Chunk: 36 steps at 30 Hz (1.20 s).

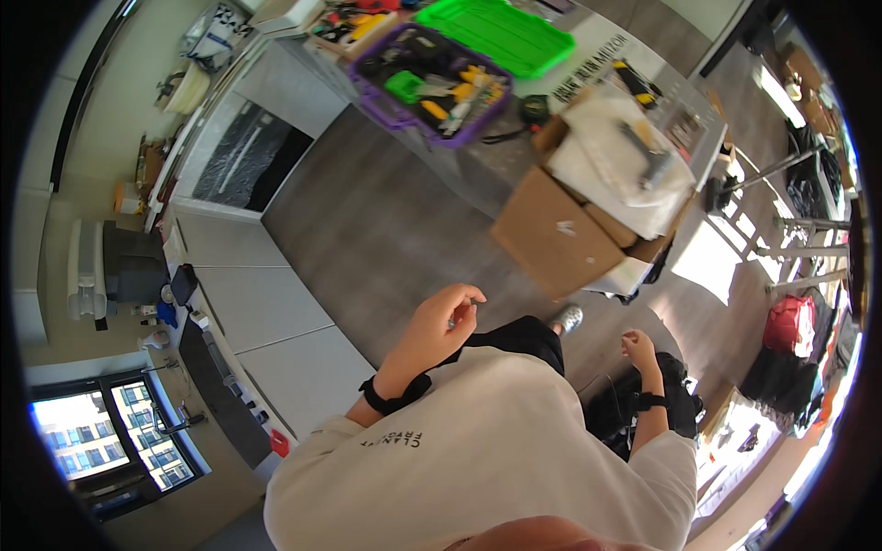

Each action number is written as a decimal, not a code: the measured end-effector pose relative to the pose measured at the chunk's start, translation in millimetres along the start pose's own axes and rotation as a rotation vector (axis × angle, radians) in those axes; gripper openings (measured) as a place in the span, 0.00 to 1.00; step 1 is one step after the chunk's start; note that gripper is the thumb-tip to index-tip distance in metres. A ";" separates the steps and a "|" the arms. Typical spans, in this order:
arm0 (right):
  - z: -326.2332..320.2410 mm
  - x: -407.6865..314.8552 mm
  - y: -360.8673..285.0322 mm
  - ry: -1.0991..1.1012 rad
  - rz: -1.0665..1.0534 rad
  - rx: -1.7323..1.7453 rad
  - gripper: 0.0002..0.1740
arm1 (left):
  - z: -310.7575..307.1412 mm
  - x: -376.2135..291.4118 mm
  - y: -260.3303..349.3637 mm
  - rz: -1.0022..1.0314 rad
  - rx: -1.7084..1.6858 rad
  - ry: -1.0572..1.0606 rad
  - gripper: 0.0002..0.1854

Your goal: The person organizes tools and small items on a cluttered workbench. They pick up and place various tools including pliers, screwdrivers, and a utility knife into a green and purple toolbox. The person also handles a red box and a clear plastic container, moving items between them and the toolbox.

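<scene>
In the middle of the head view my left hand (444, 318) hangs in the air before my torso, its fingers loosely curled with a gap to the thumb and no object visible in it. Lower and further right, my right hand (639, 348) is held out beside my body, fingers half bent, with nothing seen in it. Each wrist wears a black band. Neither hand touches a surface. An open cardboard box (561, 231) stands beyond them, with white foam sheeting (603, 155) and a grey-headed tool (648, 155) on top, slightly blurred.
A workbench holds a purple toolbox (451, 138) of tools, a green plastic lid (503, 34), a tape measure (534, 109) and a yellow-black tool (637, 84). White cabinets (282, 296) line the left. A black bag (613, 406) lies at right, near a red bag (789, 325) and metal-legged furniture (806, 251).
</scene>
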State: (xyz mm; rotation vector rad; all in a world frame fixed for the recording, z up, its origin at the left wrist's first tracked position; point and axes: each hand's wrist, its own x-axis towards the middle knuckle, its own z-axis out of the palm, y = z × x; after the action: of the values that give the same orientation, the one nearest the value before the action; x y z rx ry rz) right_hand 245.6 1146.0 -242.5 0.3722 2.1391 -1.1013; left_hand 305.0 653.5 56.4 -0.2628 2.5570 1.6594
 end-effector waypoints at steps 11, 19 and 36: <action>226.3 -95.6 -351.0 -0.249 -0.478 -0.375 0.17 | -215.4 -31.8 -115.1 0.069 0.029 0.401 0.11; 296.9 -58.3 -500.0 -0.323 -0.575 -0.436 0.16 | -297.6 67.1 -157.5 0.040 0.049 0.347 0.10; 277.6 2.0 -688.2 0.413 -0.342 -0.113 0.18 | -436.8 433.6 -156.0 0.231 0.071 -0.094 0.09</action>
State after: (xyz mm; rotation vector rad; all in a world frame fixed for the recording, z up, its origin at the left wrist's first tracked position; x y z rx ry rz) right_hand 3.8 512.1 58.2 0.1961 2.6937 -1.1574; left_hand -80.8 150.1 25.0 0.1175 2.6525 1.6019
